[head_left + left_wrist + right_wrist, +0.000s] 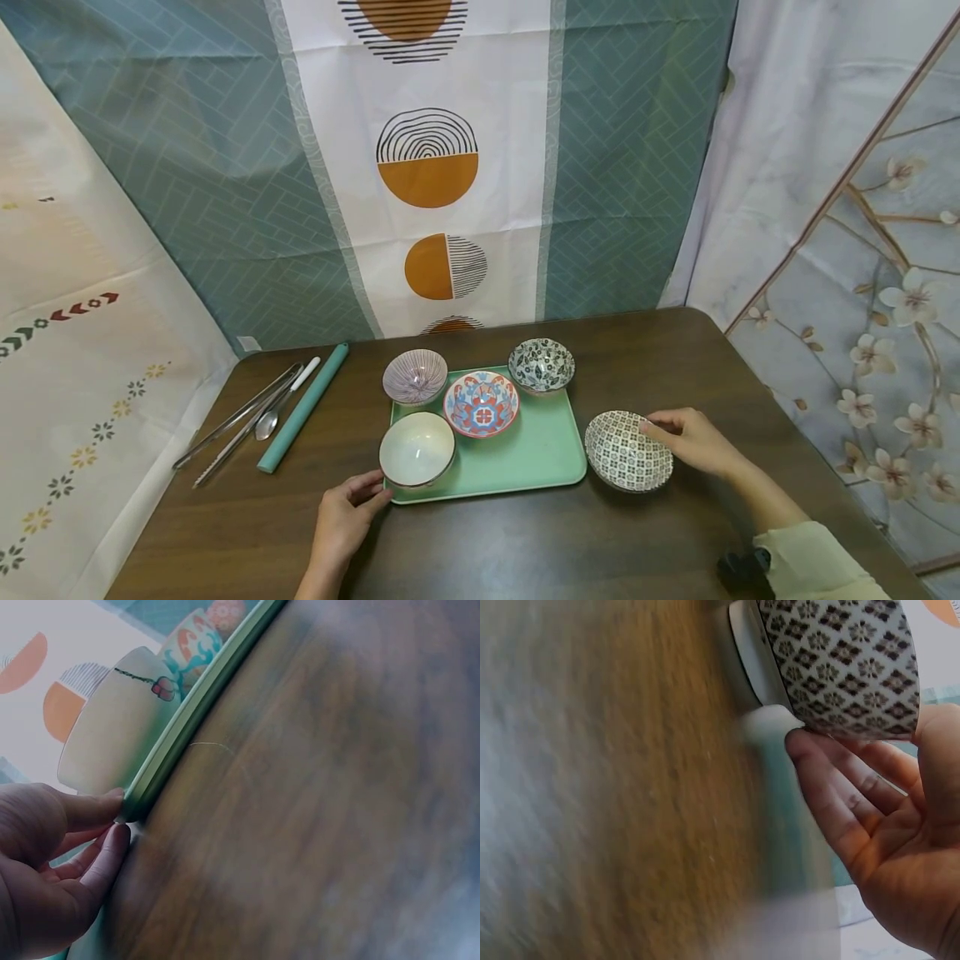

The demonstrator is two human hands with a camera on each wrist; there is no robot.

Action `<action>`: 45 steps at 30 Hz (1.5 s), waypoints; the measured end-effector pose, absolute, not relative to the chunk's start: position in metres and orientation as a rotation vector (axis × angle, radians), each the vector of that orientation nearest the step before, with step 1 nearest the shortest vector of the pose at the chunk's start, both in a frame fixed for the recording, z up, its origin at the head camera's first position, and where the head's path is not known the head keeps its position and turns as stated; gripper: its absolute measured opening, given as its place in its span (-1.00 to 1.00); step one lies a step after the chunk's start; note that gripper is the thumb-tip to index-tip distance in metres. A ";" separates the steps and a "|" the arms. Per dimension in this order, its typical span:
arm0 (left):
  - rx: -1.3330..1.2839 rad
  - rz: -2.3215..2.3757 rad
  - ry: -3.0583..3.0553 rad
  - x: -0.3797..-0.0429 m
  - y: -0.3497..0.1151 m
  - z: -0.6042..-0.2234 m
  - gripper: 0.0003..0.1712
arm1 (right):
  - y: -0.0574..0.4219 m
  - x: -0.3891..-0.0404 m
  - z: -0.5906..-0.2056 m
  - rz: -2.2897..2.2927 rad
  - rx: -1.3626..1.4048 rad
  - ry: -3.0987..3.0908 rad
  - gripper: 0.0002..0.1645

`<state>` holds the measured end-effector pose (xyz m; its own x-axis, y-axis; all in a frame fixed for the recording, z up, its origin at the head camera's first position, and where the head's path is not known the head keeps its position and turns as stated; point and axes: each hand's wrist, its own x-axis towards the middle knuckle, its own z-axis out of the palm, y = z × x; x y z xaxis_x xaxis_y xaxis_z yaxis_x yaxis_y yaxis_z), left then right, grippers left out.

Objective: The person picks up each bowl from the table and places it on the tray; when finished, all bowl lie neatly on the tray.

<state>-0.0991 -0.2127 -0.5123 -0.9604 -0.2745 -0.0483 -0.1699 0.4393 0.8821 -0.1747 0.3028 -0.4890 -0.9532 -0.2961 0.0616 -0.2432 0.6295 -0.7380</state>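
Note:
My left hand (343, 515) pinches the front left corner of a green tray (536, 454), thumb on top and fingers below in the left wrist view. Just behind that thumb sits a cream bowl (416, 450) with a painted flower outside (162, 688). To the right of the tray, a brown-and-white patterned bowl (628, 452) tilts slightly toward me. My right hand (696, 443) holds this bowl by its right side, thumb at the rim and fingers along its outer wall near the foot (751, 656).
A red-and-blue bowl (482, 405) stands on the tray. A purple-striped bowl (415, 377) and a black floral bowl (542, 365) overlap its back corners. Left on the brown table (225, 533) lie a teal stick-shaped case (303, 408), a spoon (267, 423) and slim metal utensils (238, 414).

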 end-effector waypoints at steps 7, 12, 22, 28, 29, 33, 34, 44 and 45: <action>0.396 -1.575 -2.566 -0.100 -0.212 -0.510 -0.66 | 0.300 -0.173 -0.491 -1.336 -0.526 2.826 -0.69; 0.395 -1.600 -2.558 -0.099 -0.212 -0.509 -0.64 | 0.298 -0.175 -0.487 -1.334 -0.487 2.866 -0.70; 0.397 -1.599 -2.554 -0.099 -0.213 -0.511 -0.64 | 0.280 -0.183 -0.466 -1.330 -0.369 2.939 -0.70; 0.393 -1.609 -2.556 -0.099 -0.211 -0.513 -0.64 | 0.261 -0.190 -0.467 -1.374 -0.367 2.922 -0.73; 0.393 -1.611 -2.557 -0.099 -0.211 -0.513 -0.64 | 0.257 -0.191 -0.467 -1.385 -0.371 2.920 -0.73; 0.401 -1.613 -2.557 -0.100 -0.211 -0.511 -0.64 | 0.245 -0.195 -0.469 -1.419 -0.393 2.895 -0.73; 0.402 -1.614 -2.558 -0.100 -0.211 -0.511 -0.64 | 0.242 -0.196 -0.470 -1.423 -0.399 2.886 -0.71; 0.404 -1.609 -2.567 -0.100 -0.211 -0.511 -0.64 | 0.215 -0.200 -0.477 -1.417 -0.477 2.890 -0.79; 0.406 -1.607 -2.569 -0.100 -0.211 -0.511 -0.64 | 0.212 -0.200 -0.478 -1.416 -0.478 2.884 -0.78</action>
<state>-0.0996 -0.2110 -0.5113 -0.9613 -0.2669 -0.0685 -0.1783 0.4130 0.8931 -0.2000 0.2125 -0.4782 -0.9511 -0.2143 0.2223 -0.3069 0.5777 -0.7564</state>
